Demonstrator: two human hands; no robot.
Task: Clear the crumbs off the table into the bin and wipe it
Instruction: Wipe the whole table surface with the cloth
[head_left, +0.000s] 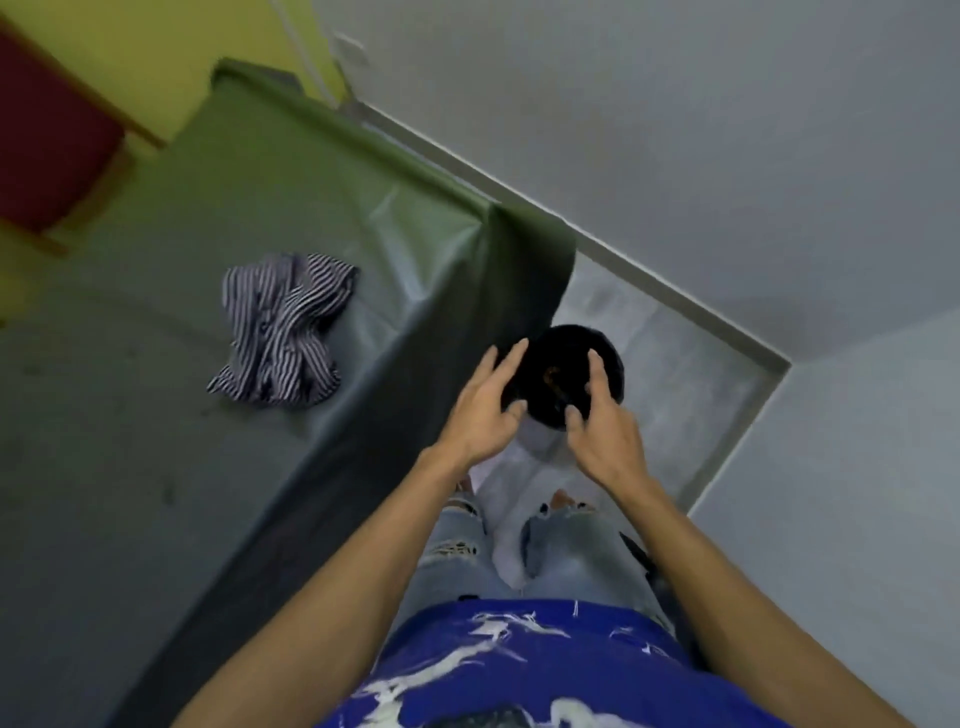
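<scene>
A round bin (563, 358) with a dark inside and pale outer wall stands on the floor beside the table's corner. My left hand (485, 410) and my right hand (605, 426) hover just above it, one on each side, fingers spread, holding nothing. A crumpled striped cloth (283, 332) lies on the table, which is covered with a green sheet (311, 197). A few dark specks show on the sheet near its left front.
The green sheet hangs over the table's edge down toward the bin. White walls meet in a corner at the right behind the bin. A red chair (47, 150) stands at the table's far left. My legs in torn jeans are below my hands.
</scene>
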